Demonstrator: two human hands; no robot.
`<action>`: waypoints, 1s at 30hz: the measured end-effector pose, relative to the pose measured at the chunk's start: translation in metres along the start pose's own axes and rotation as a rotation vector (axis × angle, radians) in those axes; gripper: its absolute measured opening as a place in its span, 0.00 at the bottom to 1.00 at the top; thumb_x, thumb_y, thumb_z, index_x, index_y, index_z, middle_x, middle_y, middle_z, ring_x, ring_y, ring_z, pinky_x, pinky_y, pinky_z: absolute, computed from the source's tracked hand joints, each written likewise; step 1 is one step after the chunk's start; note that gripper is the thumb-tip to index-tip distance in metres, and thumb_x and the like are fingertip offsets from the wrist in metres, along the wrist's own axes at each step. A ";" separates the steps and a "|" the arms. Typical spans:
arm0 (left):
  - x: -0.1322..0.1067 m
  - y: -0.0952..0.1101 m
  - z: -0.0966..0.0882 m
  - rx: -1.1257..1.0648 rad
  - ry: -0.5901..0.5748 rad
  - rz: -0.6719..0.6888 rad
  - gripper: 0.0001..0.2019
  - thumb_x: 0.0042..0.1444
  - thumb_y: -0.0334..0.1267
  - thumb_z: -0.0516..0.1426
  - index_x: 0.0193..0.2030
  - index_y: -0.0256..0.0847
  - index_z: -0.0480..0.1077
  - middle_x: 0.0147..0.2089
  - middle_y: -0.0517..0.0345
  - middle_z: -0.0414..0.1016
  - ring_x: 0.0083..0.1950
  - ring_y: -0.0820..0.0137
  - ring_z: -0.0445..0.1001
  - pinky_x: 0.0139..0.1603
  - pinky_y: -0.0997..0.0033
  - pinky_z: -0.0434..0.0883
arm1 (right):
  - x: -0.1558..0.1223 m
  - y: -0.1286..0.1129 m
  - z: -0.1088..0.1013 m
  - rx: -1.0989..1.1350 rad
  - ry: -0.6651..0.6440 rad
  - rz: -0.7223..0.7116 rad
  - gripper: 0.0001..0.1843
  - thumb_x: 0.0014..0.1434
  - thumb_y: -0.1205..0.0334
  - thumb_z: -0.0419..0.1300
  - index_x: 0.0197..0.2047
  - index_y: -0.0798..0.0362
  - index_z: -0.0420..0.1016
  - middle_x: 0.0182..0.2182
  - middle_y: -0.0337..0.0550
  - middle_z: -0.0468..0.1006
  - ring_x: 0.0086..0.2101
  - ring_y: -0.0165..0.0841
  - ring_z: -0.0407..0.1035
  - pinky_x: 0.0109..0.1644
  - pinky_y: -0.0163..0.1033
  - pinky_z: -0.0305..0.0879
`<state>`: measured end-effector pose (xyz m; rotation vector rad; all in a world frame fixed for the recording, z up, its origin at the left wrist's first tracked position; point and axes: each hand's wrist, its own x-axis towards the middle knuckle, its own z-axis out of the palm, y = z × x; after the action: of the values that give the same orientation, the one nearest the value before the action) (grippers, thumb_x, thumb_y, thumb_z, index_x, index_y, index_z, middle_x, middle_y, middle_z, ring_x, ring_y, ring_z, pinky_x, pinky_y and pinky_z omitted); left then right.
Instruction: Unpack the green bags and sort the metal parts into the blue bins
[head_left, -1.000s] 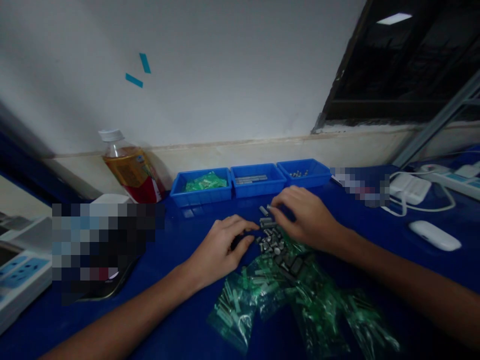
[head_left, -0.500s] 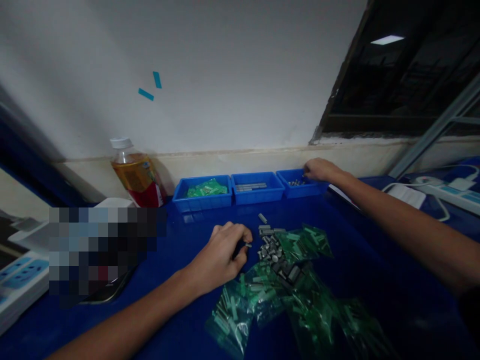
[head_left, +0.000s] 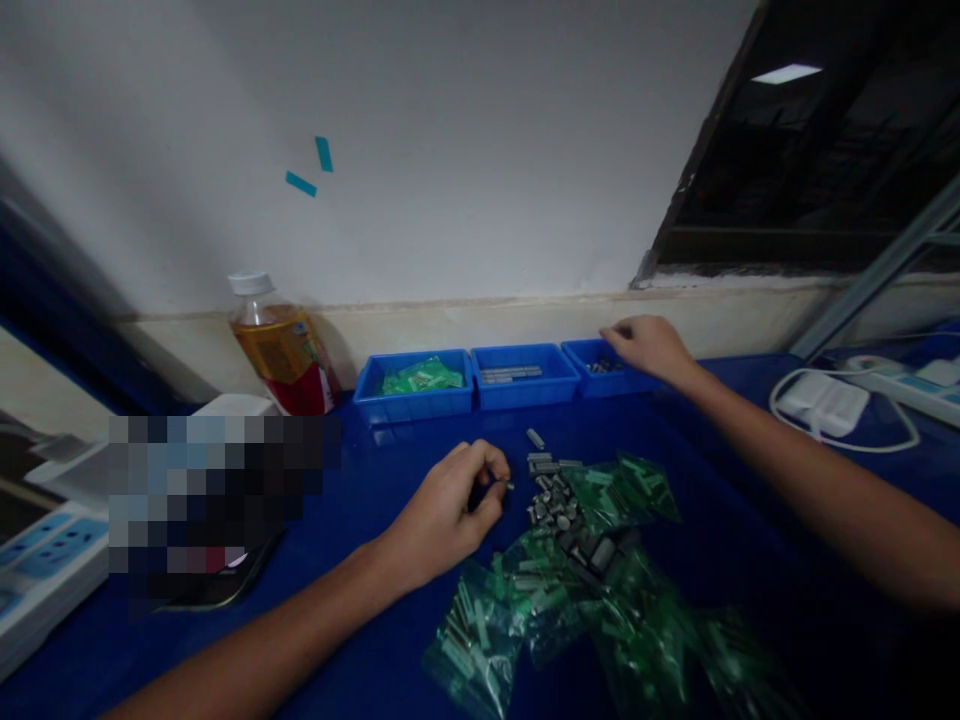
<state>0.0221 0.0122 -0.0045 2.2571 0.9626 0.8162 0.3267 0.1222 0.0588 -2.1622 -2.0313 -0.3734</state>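
Going by the middle tray as the landmark, I'd say this is partway along at best. That one already has a few metal rods lying in it, the left tray just beside it has green bagged stuff, and the right tray on its other side has a little bunch of tiny pieces. So all three have something in them. What's left, far as I can tell: a loose pile of short metal parts on the table, in front of the middle tray and a bit to its right, plus a bunch of green bags farther out in front of it, looking full. The left hand is in front of the middle tray too, left of the pile, curled with thumb and finger pinched on a small metal piece. The right hand is past the middle tray's right side, over the right tray, fingers loosely bent; can't tell if it's got anything.
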 end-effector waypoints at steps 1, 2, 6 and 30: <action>0.001 -0.001 0.000 -0.033 0.010 -0.029 0.02 0.59 0.32 0.50 0.38 0.40 0.62 0.32 0.60 0.65 0.32 0.72 0.65 0.31 0.73 0.62 | -0.019 -0.012 -0.005 0.031 0.036 -0.041 0.24 0.65 0.54 0.42 0.44 0.58 0.75 0.38 0.52 0.78 0.38 0.38 0.70 0.39 0.38 0.61; 0.001 -0.002 0.000 -0.069 0.018 -0.054 0.02 0.59 0.34 0.50 0.39 0.40 0.62 0.32 0.61 0.65 0.31 0.73 0.65 0.30 0.73 0.61 | -0.040 -0.026 -0.010 0.078 0.076 -0.109 0.22 0.65 0.54 0.42 0.45 0.55 0.74 0.37 0.48 0.78 0.37 0.35 0.70 0.40 0.37 0.61; 0.003 -0.005 0.001 -0.220 0.069 -0.081 0.04 0.60 0.37 0.51 0.38 0.40 0.61 0.30 0.63 0.62 0.29 0.74 0.62 0.30 0.74 0.62 | -0.123 -0.084 -0.016 0.262 0.293 -0.679 0.14 0.61 0.55 0.51 0.43 0.55 0.72 0.32 0.46 0.74 0.34 0.37 0.65 0.38 0.41 0.57; 0.001 0.004 -0.001 -0.138 0.048 -0.003 0.06 0.59 0.38 0.53 0.39 0.38 0.66 0.31 0.61 0.67 0.32 0.73 0.67 0.31 0.76 0.63 | -0.150 -0.114 -0.003 0.486 0.186 -0.613 0.10 0.61 0.66 0.48 0.32 0.54 0.68 0.28 0.42 0.73 0.31 0.34 0.64 0.37 0.41 0.54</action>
<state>0.0236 0.0110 -0.0005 2.1266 0.9025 0.9102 0.2056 -0.0143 0.0123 -1.1680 -2.3277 -0.1141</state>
